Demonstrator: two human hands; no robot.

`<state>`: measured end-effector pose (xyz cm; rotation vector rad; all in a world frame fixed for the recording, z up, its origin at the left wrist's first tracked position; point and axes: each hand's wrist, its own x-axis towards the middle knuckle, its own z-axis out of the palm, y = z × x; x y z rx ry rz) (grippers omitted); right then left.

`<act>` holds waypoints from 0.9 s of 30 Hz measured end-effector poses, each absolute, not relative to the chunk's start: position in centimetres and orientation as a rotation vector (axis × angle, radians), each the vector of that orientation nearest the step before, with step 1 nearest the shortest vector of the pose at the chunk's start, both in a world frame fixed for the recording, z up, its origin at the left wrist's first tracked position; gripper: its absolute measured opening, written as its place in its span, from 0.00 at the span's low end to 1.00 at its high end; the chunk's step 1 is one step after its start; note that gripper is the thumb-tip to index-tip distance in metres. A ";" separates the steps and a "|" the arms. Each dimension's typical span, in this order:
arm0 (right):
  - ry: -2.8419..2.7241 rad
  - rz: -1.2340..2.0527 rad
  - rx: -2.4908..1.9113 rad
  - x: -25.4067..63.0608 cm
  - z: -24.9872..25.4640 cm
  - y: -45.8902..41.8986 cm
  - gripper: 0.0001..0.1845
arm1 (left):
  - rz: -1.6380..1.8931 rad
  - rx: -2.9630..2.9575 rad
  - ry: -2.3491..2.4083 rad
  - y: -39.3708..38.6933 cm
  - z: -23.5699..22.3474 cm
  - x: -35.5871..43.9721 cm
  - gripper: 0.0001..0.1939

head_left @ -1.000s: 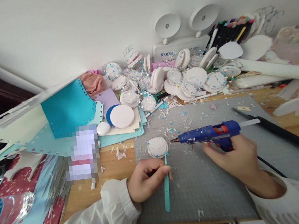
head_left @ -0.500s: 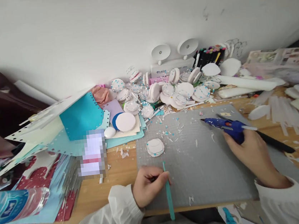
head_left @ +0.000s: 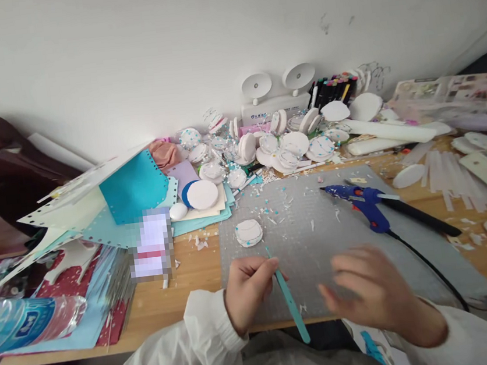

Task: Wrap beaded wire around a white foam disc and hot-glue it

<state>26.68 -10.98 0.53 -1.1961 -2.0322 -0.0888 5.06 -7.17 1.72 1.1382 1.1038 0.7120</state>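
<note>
My left hand (head_left: 254, 289) is closed on slim teal tweezers (head_left: 291, 305), pinched near the narrow tip, with the rounded end slanting down to the right. Just beyond that tip, a small white disc (head_left: 249, 233) wrapped with thin wire and blue beads lies on the grey cutting mat (head_left: 295, 247). My right hand (head_left: 367, 288) hovers over the mat's near edge, blurred, its fingers apart and holding nothing. Behind it, a blue glue gun (head_left: 362, 198) lies on its side on the mat, a glue stick in its back end and its black cord running towards me.
Many beaded white discs (head_left: 294, 143) are piled along the wall. Clear glue sticks (head_left: 454, 179) lie at right; a black-handled tool (head_left: 427, 217) lies beside the glue gun. Coloured sheets (head_left: 134, 189) and a water bottle (head_left: 31, 324) occupy the left. Scraps litter the mat.
My right hand has let go of the glue gun and moved left and towards me. The tweezers in my left hand have tilted, their rounded end swinging right.
</note>
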 end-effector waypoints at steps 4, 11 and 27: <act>-2.378 -0.331 -0.713 22.5 0.8 -8.6 0.06 | 0.751 1.250 1.111 -7.0 2.0 6.1 0.26; -2.390 -0.170 -0.584 22.8 0.7 -5.3 0.10 | 0.767 1.822 1.156 -6.9 1.3 5.1 0.23; -1.683 0.902 -0.933 22.0 -3.7 -2.1 0.09 | 0.789 2.839 1.020 -3.6 -2.1 2.2 0.17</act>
